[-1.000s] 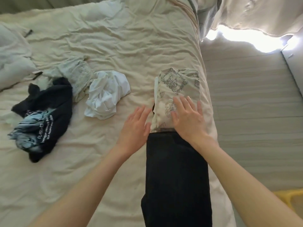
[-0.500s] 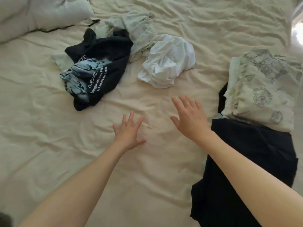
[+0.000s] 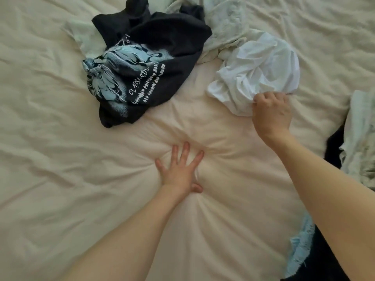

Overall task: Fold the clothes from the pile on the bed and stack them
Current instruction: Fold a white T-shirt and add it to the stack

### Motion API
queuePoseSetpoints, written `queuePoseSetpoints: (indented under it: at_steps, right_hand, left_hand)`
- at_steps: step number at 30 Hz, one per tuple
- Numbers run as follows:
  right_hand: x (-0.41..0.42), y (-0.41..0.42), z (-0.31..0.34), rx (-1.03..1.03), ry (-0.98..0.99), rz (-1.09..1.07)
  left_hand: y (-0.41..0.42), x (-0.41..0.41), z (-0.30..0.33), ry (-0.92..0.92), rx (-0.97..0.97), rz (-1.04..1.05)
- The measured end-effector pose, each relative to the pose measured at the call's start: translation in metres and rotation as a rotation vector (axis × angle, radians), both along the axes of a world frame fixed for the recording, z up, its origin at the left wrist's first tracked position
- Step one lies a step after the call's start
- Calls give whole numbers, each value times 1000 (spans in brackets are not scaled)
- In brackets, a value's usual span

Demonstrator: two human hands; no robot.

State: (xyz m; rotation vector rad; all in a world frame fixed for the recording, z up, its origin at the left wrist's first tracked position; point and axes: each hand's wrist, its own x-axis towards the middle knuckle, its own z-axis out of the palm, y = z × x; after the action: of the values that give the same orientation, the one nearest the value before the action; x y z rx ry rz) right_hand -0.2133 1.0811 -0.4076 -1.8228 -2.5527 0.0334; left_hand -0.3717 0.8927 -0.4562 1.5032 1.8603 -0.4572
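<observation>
- Right hand (image 3: pixel 272 112) is curled into a fist on the near edge of the crumpled white garment (image 3: pixel 257 72), pinching a bunch of the fabric between fingers and thumb. The rest of that piece is still lying in a heap on the bed.
- Left hand (image 3: pixel 181 169) is flat on the cream sheet (image 3: pixel 50 159), fingers spread wide, holding nothing. It's pressing down enough that creases fan out around the palm.
- The unfolded pile sits up at the far side of the bed: a dark tee with a pale blue print and white lettering (image 3: pixel 142 69) on the left, and a pale greenish garment (image 3: pixel 227 25) bunched up behind and between it and the white one. The dark tee lies partly on top of the greenish one.
- The white garment is just right of the dark tee, not touching it as far as I can see, but it does butt up against the greenish one.
- Over at the right edge there's the folded stuff: a pale patterned piece (image 3: pixel 361 138) sitting on top of something black (image 3: pixel 334 147), mostly cut off by the frame and partly behind the right forearm.
- Both hands are well apart from each other.
</observation>
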Motion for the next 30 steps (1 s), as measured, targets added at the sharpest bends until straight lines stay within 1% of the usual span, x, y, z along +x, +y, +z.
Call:
queuePoseSetpoints:
  at_steps: [3, 7, 9, 11, 13, 15, 17, 19, 21, 23, 25, 27, 30]
  right_hand:
    - [-7, -9, 8, -80, 212, -54]
    - [-21, -48, 32, -161, 516, -108]
    - [-25, -71, 55, -165, 699, -210]
    - [-24, -93, 82, -190, 821, -272]
    - [-20, -109, 112, -243, 894, -295]
    - [-17, -117, 150, -295, 990, -285]
    - [-18, -118, 192, -343, 1047, -247]
    - [-21, -125, 240, -403, 1099, -223]
    - [-22, -137, 289, -497, 1171, -211]
    - [-22, -152, 335, -654, 1246, -151]
    - [-24, -170, 377, -796, 1298, -75]
    - [-28, -190, 409, -841, 1311, -32]
    - [-36, -218, 441, -813, 1282, -28]
  left_hand:
    - [11, -8, 2, -69, -66, 9]
    - [19, -27, 20, -209, -155, 15]
    - [20, -32, 43, -310, -102, 61]
    - [14, -29, 76, -460, 70, 230]
    - [5, -24, 118, -532, 286, 329]
    - [0, -22, 164, -578, 485, 328]
    - [1, -24, 210, -637, 602, 306]
    - [-2, -26, 261, -670, 629, 258]
    - [-11, -26, 311, -710, 608, 206]
    - [-25, -28, 356, -746, 568, 208]
    - [-48, -32, 392, -732, 584, 234]
    - [-77, -42, 420, -677, 644, 238]
    - [-117, -70, 459, -591, 682, 246]
